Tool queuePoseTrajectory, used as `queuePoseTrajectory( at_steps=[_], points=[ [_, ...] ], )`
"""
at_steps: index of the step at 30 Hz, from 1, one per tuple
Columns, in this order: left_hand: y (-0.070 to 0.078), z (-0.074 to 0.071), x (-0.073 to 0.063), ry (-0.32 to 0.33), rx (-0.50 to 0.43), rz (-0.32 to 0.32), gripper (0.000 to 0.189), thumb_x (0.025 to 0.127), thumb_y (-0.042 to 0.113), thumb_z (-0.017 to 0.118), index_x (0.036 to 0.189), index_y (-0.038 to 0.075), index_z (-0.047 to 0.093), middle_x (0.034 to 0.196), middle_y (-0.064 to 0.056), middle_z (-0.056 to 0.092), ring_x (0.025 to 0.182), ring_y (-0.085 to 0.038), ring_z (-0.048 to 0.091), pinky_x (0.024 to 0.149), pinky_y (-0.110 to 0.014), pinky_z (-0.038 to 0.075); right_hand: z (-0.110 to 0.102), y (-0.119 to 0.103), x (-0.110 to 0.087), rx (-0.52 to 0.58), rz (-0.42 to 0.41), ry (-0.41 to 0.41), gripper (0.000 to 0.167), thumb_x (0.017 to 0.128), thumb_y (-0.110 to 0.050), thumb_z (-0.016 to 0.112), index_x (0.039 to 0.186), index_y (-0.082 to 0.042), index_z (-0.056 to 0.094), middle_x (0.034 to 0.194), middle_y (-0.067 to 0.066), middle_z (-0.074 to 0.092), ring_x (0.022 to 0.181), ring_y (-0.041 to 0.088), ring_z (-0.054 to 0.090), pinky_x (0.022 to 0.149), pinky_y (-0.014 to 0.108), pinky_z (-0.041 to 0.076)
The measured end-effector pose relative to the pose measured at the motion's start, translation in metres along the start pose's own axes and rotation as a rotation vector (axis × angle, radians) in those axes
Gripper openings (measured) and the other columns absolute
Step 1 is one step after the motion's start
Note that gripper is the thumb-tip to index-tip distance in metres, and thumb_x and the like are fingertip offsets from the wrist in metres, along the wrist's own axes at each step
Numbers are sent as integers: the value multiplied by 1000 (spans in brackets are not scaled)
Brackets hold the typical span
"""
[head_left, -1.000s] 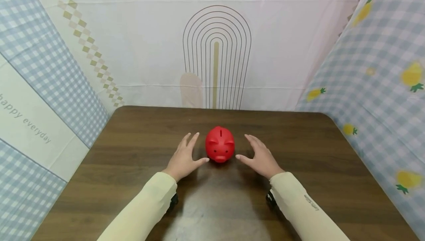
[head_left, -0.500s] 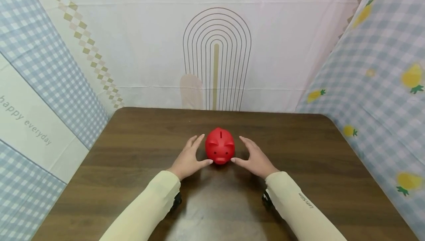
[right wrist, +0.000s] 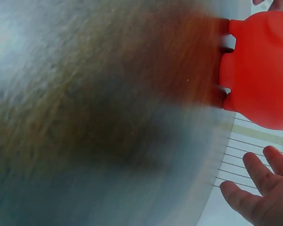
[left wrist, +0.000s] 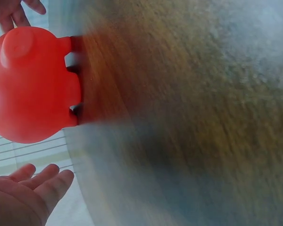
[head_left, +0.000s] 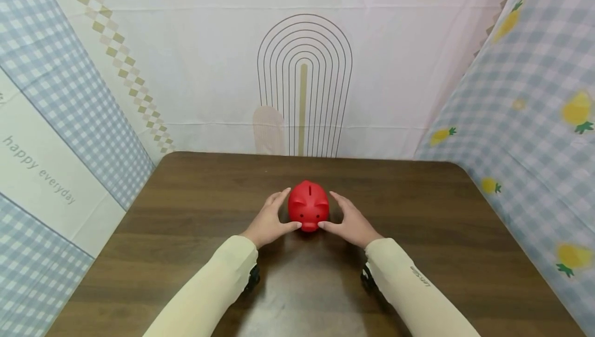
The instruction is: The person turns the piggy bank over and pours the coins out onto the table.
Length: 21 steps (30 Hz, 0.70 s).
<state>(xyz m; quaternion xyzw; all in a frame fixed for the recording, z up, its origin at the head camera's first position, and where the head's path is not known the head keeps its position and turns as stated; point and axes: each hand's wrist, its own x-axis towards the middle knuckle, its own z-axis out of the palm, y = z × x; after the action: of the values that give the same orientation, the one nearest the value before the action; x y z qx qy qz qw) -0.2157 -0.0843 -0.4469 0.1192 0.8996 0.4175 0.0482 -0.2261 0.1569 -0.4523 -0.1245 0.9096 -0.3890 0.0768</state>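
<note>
A red piggy bank [head_left: 309,205] stands on the brown wooden table, its snout toward me and a coin slot on top. My left hand [head_left: 269,223] is at its left side, thumb tip overlapping the edge of the face beside the snout. On the other side, my right hand [head_left: 351,223] mirrors it, thumb reaching the snout's right edge. Both hands have fingers spread and fairly straight. In the left wrist view, a gap shows between the piggy bank [left wrist: 35,89] and the left fingers [left wrist: 54,188]. The right wrist view likewise shows right fingers [right wrist: 243,200] apart from its body [right wrist: 264,75].
The table [head_left: 209,182] has rounded far corners. A white patterned cloth [head_left: 204,68] hangs behind it. Blue checked cloth [head_left: 525,120] with yellow fruit prints drapes along the right, and another checked cloth [head_left: 60,43] lines the left. Dark wrist cameras [head_left: 252,278] sit under the sleeves.
Both hands have moved inward toward the piggy bank from either side, and the thumbs now overlap its face near the snout. The piggy bank keeps its place on the table.
</note>
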Motion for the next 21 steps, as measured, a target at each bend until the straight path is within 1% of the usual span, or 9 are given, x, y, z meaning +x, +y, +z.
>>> queuePoseTrajectory(
  at_steps=[3,10,13,17,21],
  points=[
    [-1,0,2,1,-17,11,87,80,30,77,152,17,30,151,-16,31,134,-36,38,97,-55,45,1,-2,2,22,5,-7,91,80,-46,74,152,-15,28,154,11,31,138,35,33,101,59,40],
    [2,1,6,-23,-48,29,86,80,28,77,152,20,30,151,-15,31,134,-35,37,97,-56,44,2,-1,5,85,-6,-26,92,80,-39,75,152,-12,26,152,14,34,133,38,38,97,57,44],
    [1,2,8,-26,-52,50,86,80,27,77,152,19,31,150,-15,33,134,-34,38,99,-55,44,3,-1,7,104,-14,-34,92,80,-38,76,152,-11,25,150,13,36,133,37,38,97,57,44],
    [-3,5,14,-27,-66,76,86,79,25,78,151,15,32,148,-16,36,132,-34,39,99,-55,43,3,-2,10,131,-16,-47,93,79,-37,76,152,-11,25,149,11,38,133,36,39,98,58,42],
    [-6,7,17,-43,-78,77,87,78,24,77,151,14,31,147,-17,37,130,-34,41,97,-53,46,5,0,13,152,-13,-61,93,79,-36,76,152,-12,25,148,9,39,133,33,39,98,57,43]
  ],
)
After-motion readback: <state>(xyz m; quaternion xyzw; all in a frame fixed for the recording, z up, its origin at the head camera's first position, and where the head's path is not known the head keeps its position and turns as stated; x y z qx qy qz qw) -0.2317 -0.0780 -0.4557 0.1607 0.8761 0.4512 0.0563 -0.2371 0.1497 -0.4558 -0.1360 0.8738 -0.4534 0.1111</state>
